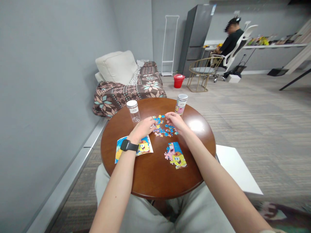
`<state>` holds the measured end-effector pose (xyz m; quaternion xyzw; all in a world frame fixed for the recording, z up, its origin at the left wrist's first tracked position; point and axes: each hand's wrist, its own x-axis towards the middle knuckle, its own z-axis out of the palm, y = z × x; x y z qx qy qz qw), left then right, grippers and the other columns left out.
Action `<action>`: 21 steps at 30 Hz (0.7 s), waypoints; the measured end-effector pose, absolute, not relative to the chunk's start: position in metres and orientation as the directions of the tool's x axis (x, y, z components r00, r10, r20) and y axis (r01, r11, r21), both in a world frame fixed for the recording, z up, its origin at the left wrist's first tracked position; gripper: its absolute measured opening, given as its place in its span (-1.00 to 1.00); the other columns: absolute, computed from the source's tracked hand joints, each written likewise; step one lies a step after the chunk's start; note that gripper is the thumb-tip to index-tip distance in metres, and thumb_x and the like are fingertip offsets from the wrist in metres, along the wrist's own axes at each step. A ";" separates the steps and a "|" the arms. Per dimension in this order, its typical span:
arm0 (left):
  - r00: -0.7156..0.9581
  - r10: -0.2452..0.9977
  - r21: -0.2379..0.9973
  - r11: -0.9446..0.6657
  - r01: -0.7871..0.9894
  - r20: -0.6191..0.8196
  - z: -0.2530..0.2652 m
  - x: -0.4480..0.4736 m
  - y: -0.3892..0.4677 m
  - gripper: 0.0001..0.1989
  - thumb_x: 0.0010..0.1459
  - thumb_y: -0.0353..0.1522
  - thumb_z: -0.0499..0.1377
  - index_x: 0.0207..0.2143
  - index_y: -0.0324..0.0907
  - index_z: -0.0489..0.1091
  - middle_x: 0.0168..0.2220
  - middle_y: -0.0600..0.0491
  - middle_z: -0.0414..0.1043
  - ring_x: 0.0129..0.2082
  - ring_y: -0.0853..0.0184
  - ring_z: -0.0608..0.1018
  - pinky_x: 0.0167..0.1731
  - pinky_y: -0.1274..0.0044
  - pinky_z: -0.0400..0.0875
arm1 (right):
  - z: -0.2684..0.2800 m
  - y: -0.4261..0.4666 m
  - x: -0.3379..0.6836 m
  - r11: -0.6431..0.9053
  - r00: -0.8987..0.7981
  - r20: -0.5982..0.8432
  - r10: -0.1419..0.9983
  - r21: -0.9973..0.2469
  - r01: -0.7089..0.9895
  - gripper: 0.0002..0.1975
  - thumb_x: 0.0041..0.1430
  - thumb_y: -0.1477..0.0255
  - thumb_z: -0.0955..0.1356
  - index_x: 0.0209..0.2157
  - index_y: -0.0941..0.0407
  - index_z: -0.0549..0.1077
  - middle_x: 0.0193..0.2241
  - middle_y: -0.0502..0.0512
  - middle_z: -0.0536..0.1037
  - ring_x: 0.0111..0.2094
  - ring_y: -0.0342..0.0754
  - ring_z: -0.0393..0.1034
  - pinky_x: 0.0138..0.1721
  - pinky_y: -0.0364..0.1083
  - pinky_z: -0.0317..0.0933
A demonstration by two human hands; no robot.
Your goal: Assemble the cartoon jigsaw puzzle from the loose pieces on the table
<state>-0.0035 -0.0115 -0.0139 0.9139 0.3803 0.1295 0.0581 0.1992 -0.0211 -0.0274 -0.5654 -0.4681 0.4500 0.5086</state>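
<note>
Loose jigsaw pieces (166,132), mostly blue with some yellow and pink, lie in a pile on the round wooden table (150,179). At the pile's left edge is my left hand (144,127), palm down, its fingers apart and touching pieces. Across from it, my right hand (176,121) has its fingertips closed together above the pile; whatever is between them is too small to make out. Nearer me lies a partly joined puzzle (177,156) with a yellow and a pink cartoon figure. A printed picture sheet (145,146) rests partly beneath my left wrist.
A clear jar (134,111) with a white lid stands at the table's back left. Another lidded jar (181,104) with a cartoon label stands behind my right hand. Beyond are a covered sofa (136,81), a red bin (178,81), a wire chair (204,69) and a seated person (232,42).
</note>
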 end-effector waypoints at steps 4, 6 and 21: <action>0.602 0.777 0.172 -0.629 0.759 0.185 -0.017 -0.006 -0.010 -0.87 0.22 -0.30 0.20 -0.31 -0.15 0.50 -0.26 0.01 0.38 -0.21 0.25 0.48 -0.20 0.49 0.36 | -0.035 -0.020 0.214 0.061 0.218 0.267 0.939 -0.752 0.656 -0.88 0.06 0.56 0.30 -0.38 0.12 0.47 -0.43 0.04 0.50 -0.33 -0.07 0.38 -0.20 -0.10 0.24; 0.556 0.810 0.159 -0.583 0.796 0.187 -0.017 -0.007 -0.010 -0.86 0.21 -0.30 0.20 -0.30 -0.16 0.51 -0.26 0.00 0.39 -0.21 0.25 0.49 -0.21 0.50 0.36 | -0.039 -0.019 0.219 0.048 0.197 0.284 0.938 -0.672 0.739 -0.85 0.09 0.57 0.29 -0.35 0.14 0.49 -0.38 0.08 0.53 -0.31 -0.05 0.40 -0.17 -0.09 0.24; 0.405 0.894 0.141 -0.434 0.890 0.193 -0.015 -0.008 -0.013 -0.84 0.23 -0.32 0.17 -0.28 -0.13 0.55 -0.23 -0.04 0.45 -0.18 0.18 0.53 -0.21 0.46 0.40 | -0.056 -0.013 0.221 0.269 -0.147 0.245 0.958 -0.600 0.754 -0.79 -0.04 0.63 0.39 -0.31 0.14 0.55 -0.35 0.06 0.49 -0.36 -0.11 0.37 -0.20 -0.14 0.27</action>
